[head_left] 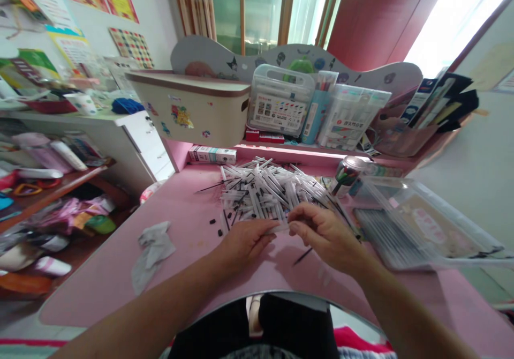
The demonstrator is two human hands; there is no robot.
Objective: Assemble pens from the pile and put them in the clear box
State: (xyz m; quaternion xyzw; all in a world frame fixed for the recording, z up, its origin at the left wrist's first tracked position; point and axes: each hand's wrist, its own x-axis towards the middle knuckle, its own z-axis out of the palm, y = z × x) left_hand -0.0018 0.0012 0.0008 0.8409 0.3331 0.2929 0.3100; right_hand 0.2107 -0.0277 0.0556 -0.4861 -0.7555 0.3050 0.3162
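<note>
Between my two hands I hold a slim tube (280, 227), whitish and translucent, lying nearly level above the bench (187, 198). My left hand (246, 241) grips it between thumb and fingers; my right hand (327, 236) has its fingertips bent about the other end, though I cannot tell how firmly they press. The tube's fine detail is blurred on my feed. Just beyond both hands I see a loose heap of tubes (259, 190), similarly pale, crossing at all angles and mixed with thin black parts. Left of the left hand's fingertips lie small black caps (212, 222); farther left, a crumpled white tissue (153, 249). Nearer to me than the right hand's fingertips rests a dark rod (302, 257). Right of that hand, grey rods (387, 236) lie side by side at a clear plastic box (474, 263).
</note>
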